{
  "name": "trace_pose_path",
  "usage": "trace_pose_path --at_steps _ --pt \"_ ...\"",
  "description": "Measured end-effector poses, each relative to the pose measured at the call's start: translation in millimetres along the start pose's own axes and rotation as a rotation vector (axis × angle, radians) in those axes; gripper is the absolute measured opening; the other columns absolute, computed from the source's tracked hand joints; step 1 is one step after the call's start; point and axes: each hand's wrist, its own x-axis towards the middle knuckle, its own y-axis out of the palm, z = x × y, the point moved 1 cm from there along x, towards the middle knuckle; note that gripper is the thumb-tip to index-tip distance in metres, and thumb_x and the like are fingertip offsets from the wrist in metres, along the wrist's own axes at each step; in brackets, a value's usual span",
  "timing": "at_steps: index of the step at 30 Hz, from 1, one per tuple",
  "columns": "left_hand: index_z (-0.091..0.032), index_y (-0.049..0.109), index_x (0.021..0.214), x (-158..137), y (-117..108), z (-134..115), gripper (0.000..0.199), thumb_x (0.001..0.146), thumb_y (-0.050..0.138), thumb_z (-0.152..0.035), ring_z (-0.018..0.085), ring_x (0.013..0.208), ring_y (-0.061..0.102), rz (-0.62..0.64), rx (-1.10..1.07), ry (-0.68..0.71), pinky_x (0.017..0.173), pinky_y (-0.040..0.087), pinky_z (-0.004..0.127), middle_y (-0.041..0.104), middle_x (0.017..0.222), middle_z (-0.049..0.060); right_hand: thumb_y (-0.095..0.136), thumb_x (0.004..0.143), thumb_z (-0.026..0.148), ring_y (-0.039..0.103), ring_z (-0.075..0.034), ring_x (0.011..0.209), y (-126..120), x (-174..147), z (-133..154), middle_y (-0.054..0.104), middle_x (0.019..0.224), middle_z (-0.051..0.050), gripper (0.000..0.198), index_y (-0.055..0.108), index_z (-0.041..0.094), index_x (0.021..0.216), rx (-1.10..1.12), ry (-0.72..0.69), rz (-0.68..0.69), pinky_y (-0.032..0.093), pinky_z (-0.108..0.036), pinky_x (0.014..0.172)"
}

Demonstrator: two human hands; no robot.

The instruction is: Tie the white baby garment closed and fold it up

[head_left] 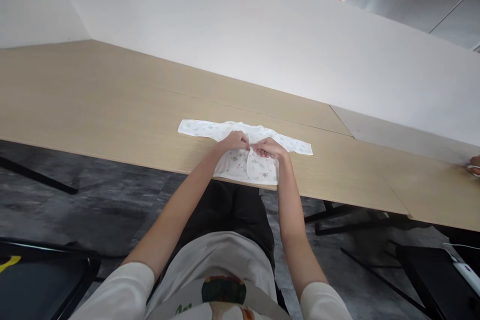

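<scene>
A small white baby shirt (258, 166) with a scattered print lies spread on the table, both sleeves stretched out sideways and its hem at the front edge. My left hand (235, 140) is closed on the shirt's front opening, fingers pinched at the middle. Just to its right, my right hand (269, 148) pinches the other side of the same opening, its fingertips almost meeting the left ones. Whatever small fastening may lie between the fingertips is too small to make out.
The long wooden table (93, 105) runs across, backed by a white partition (225, 25). Black chairs stand at lower left (45, 280) and lower right (431, 270), the right one carrying a white power strip (467, 275). Another person's hand (475, 162) shows at the far right edge.
</scene>
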Motion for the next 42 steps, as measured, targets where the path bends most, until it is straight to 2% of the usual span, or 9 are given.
trace_pose_path --at_steps 2,5,14,20,27,34,42 --pt "-0.021 0.077 0.073 -0.8 0.4 -1.6 0.019 0.064 0.06 -0.023 0.016 0.07 0.06 0.068 -0.091 0.041 0.063 0.044 0.024 0.071 0.074 0.002 0.074 0.071 0.038 0.041 -0.006 0.036 0.8 -4.5 1.9 0.054 0.044 0.0 0.031 0.064 0.012 0.059 -0.054 0.012 0.127 0.03 -0.019 0.033" --pt "-0.022 0.078 0.077 -1.6 0.0 -3.1 0.019 0.066 0.063 -0.026 0.015 0.07 0.061 0.161 -0.159 0.11 0.064 0.044 0.023 0.072 0.075 0.002 0.076 0.068 0.038 0.04 -0.006 0.035 2.2 -7.5 3.0 0.053 0.043 0.0 0.03 0.065 0.012 0.06 -0.083 0.007 0.198 0.029 -0.018 0.033" --pt "-0.022 0.078 0.079 -1.6 -2.4 -2.0 0.019 0.063 0.073 -0.031 0.013 0.067 0.06 0.277 -0.15 0.181 0.065 0.043 0.021 0.072 0.072 0.001 0.069 0.069 0.022 0.04 -0.006 0.035 1.0 -10.9 5.9 0.053 0.043 0.001 0.017 0.062 0.012 0.056 -0.114 0.012 0.218 0.03 -0.018 0.034" --pt "-0.018 0.077 0.079 2.2 1.3 5.7 0.023 0.062 0.073 -0.032 0.013 0.066 0.058 0.315 -0.17 0.165 0.063 0.041 0.022 0.071 0.073 0.003 0.065 0.072 0.021 0.042 -0.005 0.036 -3.9 -11.3 4.2 0.052 0.044 0.002 0.018 0.06 0.012 0.057 -0.112 -0.005 0.234 0.032 -0.017 0.036" --pt "-0.015 0.075 0.083 -1.5 -6.3 -5.6 0.022 0.068 0.07 -0.03 0.012 0.068 0.057 0.368 -0.242 0.204 0.064 0.04 0.022 0.07 0.075 0.003 0.067 0.071 0.025 0.041 -0.004 0.037 -4.2 -10.7 3.5 0.052 0.045 0.002 0.021 0.058 0.012 0.057 -0.093 -0.014 0.251 0.032 -0.017 0.036" --pt "-0.016 0.074 0.086 -1.9 -6.3 -4.4 0.024 0.066 0.072 -0.03 0.015 0.072 0.061 0.367 -0.266 0.152 0.065 0.043 0.023 0.071 0.079 0.004 0.067 0.073 0.028 0.041 -0.005 0.038 -4.2 -9.2 2.5 0.052 0.046 0.001 0.024 0.058 0.012 0.057 -0.094 -0.046 0.272 0.032 -0.018 0.037" --pt "-0.014 0.069 0.082 -2.9 -6.3 -0.5 0.02 0.065 0.069 -0.023 0.015 0.067 0.063 0.388 -0.342 0.115 0.059 0.044 0.022 0.07 0.076 0.004 0.071 0.066 0.024 0.043 -0.005 0.041 -3.6 -8.4 1.2 0.053 0.047 0.003 0.016 0.066 0.01 0.071 -0.064 -0.055 0.289 0.033 -0.018 0.04"
